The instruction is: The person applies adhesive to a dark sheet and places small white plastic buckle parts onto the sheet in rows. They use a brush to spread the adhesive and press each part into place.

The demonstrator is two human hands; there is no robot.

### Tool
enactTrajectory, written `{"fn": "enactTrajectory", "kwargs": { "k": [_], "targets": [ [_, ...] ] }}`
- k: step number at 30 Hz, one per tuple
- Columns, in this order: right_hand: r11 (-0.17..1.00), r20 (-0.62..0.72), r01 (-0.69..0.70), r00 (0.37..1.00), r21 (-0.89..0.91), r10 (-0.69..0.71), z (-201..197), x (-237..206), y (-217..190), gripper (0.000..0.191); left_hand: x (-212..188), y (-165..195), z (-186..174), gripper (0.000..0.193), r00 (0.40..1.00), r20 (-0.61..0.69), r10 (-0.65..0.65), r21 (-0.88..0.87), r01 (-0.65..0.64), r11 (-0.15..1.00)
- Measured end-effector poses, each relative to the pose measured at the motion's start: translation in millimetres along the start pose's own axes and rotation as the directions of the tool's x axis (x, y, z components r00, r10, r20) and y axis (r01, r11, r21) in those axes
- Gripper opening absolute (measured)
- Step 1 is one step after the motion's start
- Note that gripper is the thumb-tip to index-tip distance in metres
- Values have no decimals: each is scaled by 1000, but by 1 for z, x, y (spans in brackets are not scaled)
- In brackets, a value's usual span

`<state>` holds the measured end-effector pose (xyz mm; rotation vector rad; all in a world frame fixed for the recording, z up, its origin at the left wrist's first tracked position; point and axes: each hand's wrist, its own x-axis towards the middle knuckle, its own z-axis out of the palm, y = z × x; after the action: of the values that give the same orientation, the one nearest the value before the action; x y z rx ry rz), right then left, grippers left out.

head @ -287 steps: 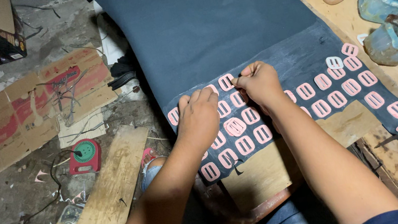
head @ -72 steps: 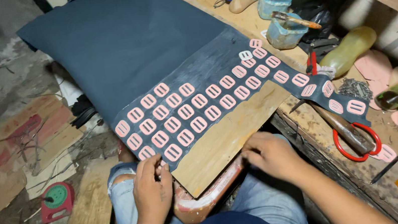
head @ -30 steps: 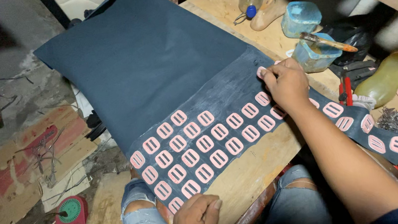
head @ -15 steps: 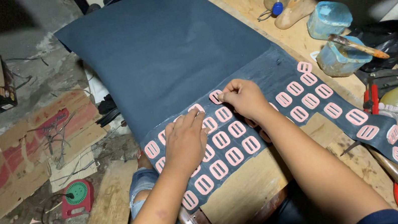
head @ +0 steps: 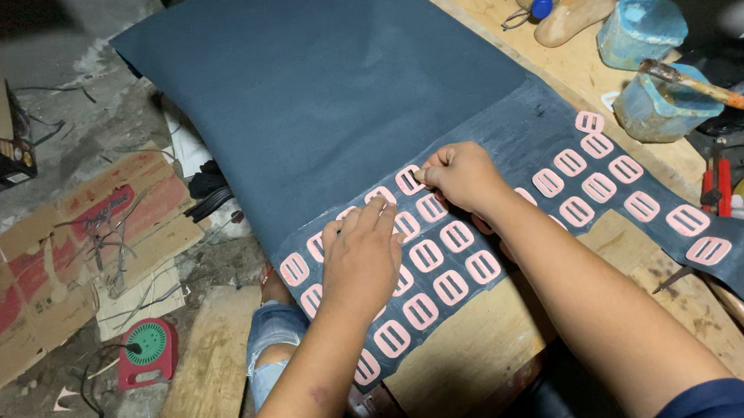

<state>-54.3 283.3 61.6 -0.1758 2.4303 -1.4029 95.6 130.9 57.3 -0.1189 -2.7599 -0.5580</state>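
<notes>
Both hands have come together over the pink pieces since half a second ago, when they sat slightly lower on the sheet. Nearest, at lower centre, the left hand point(head: 361, 259) lies flat, palm down, on the rows of pink slotted patches point(head: 425, 256), fingers spread and gripping nothing. Just above it, the right hand point(head: 464, 176) pinches one pink piece point(head: 409, 179) at the top row, thumb and forefinger closed on its edge. These pieces sit on the glossy strip of the dark blue sheet point(head: 328, 82), which runs from centre frame to the upper left and hangs past the wooden board point(head: 474, 348).

Likely trouble: the pinched piece could land crooked or overlap its neighbour, and the flat palm may nudge the pieces beneath it. Farther off, at upper right, the blue pot with a brush point(head: 658, 100) stands just beside the strip, where an elbow could tip it.
</notes>
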Motion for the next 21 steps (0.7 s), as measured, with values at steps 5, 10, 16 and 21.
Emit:
{"fn": "enactTrajectory", "kwargs": {
  "k": [5,10,16,21],
  "targets": [
    [999,15,-22,1000,36,22,0,-1,-2,16,3,-2,1,43,1000,11,-17,-12,17,1000],
    [998,34,-24,999,61,22,0,0,1,17,7,-2,-1,43,1000,19,-15,-20,15,1000],
    [994,26,-26,999,103,23,3,-1,1,17,11,0,-6,40,999,32,-19,-29,20,999],
    [997,-14,-14,1000,75,15,5,-7,-3,16,16,-1,-10,43,1000,16,-17,-51,18,999]
  ]
}}
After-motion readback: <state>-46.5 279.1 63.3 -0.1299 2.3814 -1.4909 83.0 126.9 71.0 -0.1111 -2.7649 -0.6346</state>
